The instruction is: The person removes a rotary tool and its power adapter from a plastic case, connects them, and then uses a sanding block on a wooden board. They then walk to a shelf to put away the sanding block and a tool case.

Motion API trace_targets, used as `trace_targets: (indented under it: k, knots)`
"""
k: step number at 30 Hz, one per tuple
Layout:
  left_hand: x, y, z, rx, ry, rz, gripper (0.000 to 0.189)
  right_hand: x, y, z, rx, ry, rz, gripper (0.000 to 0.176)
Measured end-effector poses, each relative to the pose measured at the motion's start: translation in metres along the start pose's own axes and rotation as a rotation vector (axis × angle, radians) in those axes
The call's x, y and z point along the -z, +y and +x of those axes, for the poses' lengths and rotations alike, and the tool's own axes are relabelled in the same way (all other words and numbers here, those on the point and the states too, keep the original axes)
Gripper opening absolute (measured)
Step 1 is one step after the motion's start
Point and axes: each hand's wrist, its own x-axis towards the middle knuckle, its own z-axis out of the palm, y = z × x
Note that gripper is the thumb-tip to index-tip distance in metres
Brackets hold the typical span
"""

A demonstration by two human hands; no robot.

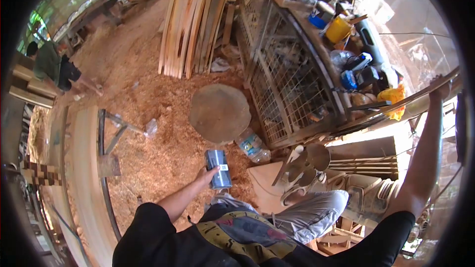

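Observation:
My left hand is closed around a dark cylindrical can with a small white label, held upright in front of my lap. Just beyond the can is a round brown stool top. My right hand is raised at the far right, at the edge of a long dark frame bar; its fingers look wrapped on the bar. A clear plastic bottle with a blue label lies beside the round top.
Wooden planks lie on the sawdust-covered floor ahead. A metal grid frame stands right of centre, below a shelf with a yellow container. Long boards run along the left. Another person sits at the far left.

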Motion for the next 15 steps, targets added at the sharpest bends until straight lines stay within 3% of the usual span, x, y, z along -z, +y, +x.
trace_targets:
  k: [2, 5, 11, 15]
  knots:
    - [-0.004, 0.008, -0.007, 0.109, -0.079, -0.125, 0.062, 0.006, -0.001, -0.003, 0.025, 0.009, -0.021, 0.043]
    - [-0.007, 0.006, -0.017, 0.161, -0.085, 0.04, 0.063, 0.023, 0.003, -0.027, 0.054, 0.011, -0.051, 0.042]
    - [0.002, -0.009, -0.017, 0.395, -0.422, -0.038, 0.062, 0.08, -0.01, -0.088, 0.085, 0.058, -0.089, 0.042]
    - [0.013, -0.021, -0.017, 0.372, -0.503, -0.006, 0.059, 0.105, -0.001, -0.12, 0.085, 0.067, -0.119, 0.041]
